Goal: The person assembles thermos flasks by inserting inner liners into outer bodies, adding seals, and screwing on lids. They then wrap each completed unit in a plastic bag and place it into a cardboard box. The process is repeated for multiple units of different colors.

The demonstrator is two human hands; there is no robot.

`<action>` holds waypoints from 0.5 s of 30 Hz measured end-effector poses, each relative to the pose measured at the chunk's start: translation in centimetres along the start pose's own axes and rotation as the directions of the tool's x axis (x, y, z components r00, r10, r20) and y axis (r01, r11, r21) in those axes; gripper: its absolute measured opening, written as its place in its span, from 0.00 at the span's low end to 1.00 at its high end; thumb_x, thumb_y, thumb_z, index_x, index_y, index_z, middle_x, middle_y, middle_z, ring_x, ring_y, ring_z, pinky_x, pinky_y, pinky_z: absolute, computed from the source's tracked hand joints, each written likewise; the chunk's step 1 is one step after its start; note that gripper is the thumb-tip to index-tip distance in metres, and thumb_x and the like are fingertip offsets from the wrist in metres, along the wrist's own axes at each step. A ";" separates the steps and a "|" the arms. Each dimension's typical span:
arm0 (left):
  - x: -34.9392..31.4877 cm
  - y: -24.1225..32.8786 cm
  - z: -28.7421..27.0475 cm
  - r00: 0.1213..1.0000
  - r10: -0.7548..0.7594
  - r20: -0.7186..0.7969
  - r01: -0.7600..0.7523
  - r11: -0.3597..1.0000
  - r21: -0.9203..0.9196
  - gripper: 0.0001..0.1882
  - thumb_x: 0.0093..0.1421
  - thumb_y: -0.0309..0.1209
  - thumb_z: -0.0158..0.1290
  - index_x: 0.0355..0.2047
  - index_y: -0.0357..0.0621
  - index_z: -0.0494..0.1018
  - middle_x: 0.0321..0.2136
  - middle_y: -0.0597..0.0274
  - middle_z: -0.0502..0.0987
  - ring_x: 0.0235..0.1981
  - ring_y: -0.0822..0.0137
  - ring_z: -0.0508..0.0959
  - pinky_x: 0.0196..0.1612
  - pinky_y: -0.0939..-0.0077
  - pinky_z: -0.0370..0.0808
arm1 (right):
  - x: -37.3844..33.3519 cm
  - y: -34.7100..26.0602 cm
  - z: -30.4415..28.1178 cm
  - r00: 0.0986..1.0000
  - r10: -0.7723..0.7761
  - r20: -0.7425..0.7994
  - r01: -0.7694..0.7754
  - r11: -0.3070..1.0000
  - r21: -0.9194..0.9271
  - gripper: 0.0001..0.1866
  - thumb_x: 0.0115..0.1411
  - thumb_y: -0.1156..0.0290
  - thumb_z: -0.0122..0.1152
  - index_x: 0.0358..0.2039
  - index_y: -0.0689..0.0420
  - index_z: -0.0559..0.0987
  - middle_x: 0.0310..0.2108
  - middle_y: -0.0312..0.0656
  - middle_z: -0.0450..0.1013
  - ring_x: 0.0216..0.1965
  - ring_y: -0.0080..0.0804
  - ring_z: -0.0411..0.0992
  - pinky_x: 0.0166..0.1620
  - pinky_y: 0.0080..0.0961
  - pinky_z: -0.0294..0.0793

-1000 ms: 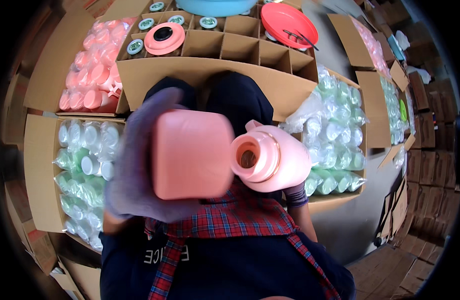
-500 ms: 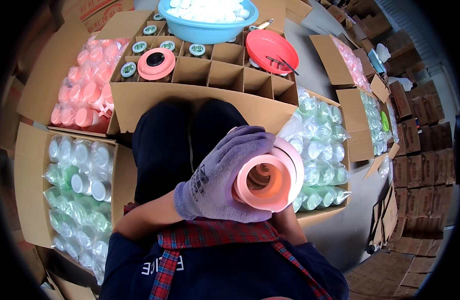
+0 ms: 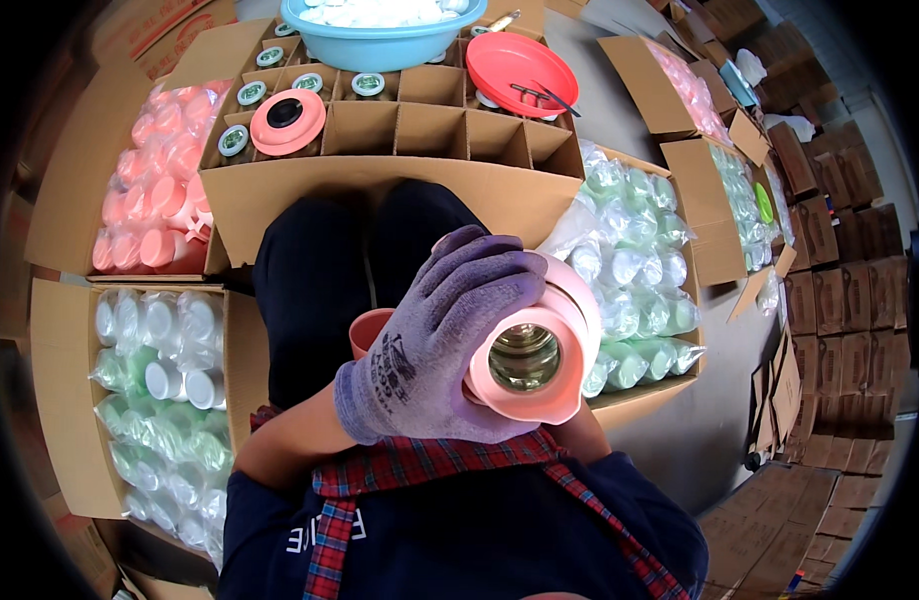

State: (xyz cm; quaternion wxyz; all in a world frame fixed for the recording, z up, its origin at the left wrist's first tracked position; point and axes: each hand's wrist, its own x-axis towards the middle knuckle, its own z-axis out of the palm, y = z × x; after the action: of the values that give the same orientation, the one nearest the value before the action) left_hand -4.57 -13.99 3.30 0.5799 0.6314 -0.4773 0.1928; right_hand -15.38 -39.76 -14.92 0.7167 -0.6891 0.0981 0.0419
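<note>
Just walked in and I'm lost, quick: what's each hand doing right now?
Left hand: closed around the pink flask, near its open mouth.
Right hand: hidden from view; open or closed cannot be told.

Pink flask: one is showing. Gloved left hand: one is gripping. Blue basin: one is standing. Red dish: one is resting. Pink black-centred ring: one is sitting. Divided carton: one is standing. Capped bottles inside: at least six are showing, the basin perhaps concealing more. Nearby cartons of bagged green-and-white pieces: two are flanking.
</note>
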 end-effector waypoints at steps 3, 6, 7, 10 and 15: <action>1.5 2.4 -0.9 0.991 -0.116 0.074 0.122 0.990 -0.078 0.47 0.36 0.42 0.74 0.57 0.42 0.68 0.55 0.50 0.71 0.58 0.46 0.70 0.63 0.44 0.60 | 0.2 -0.2 0.0 1.000 0.019 -0.009 -0.018 0.996 0.087 0.36 0.67 0.45 0.48 0.69 0.53 0.59 0.68 0.45 0.59 0.68 0.42 0.57 0.69 0.42 0.56; 1.3 2.7 -0.3 0.992 -0.112 0.058 0.117 0.989 -0.089 0.47 0.35 0.42 0.74 0.56 0.44 0.68 0.55 0.51 0.71 0.58 0.47 0.71 0.63 0.43 0.60 | 0.0 -0.7 0.1 0.999 0.034 -0.014 -0.031 0.986 0.164 0.36 0.67 0.45 0.47 0.69 0.53 0.59 0.68 0.45 0.59 0.68 0.43 0.58 0.68 0.42 0.57; 1.2 2.6 0.0 0.994 -0.101 0.048 0.105 0.990 -0.090 0.47 0.34 0.43 0.74 0.56 0.44 0.68 0.55 0.52 0.71 0.57 0.47 0.71 0.63 0.42 0.60 | 0.2 -1.0 0.1 0.999 0.035 -0.010 -0.032 0.982 0.187 0.37 0.67 0.44 0.47 0.69 0.53 0.59 0.68 0.46 0.59 0.68 0.43 0.58 0.68 0.42 0.57; 1.5 2.7 -0.2 0.991 -0.126 0.033 0.128 0.990 -0.052 0.47 0.34 0.43 0.74 0.56 0.45 0.68 0.55 0.53 0.71 0.57 0.47 0.71 0.63 0.41 0.60 | 0.5 -1.6 0.3 0.999 0.046 -0.003 -0.044 0.967 0.250 0.37 0.67 0.44 0.46 0.69 0.53 0.59 0.68 0.46 0.59 0.68 0.43 0.58 0.68 0.42 0.58; 1.6 3.1 0.1 0.991 -0.135 0.025 0.135 0.990 -0.025 0.46 0.34 0.42 0.74 0.56 0.46 0.68 0.54 0.53 0.71 0.56 0.47 0.71 0.63 0.42 0.60 | 0.7 -2.4 0.1 0.998 0.059 0.006 -0.057 0.928 0.369 0.37 0.68 0.42 0.44 0.69 0.54 0.59 0.68 0.47 0.60 0.68 0.44 0.59 0.68 0.43 0.59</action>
State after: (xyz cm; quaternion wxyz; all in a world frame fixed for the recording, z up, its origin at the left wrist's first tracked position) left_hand -6.40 -14.31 6.30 0.5945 0.6566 -0.4427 0.1393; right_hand -14.18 -39.86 -12.68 0.8317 -0.5389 0.1263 0.0423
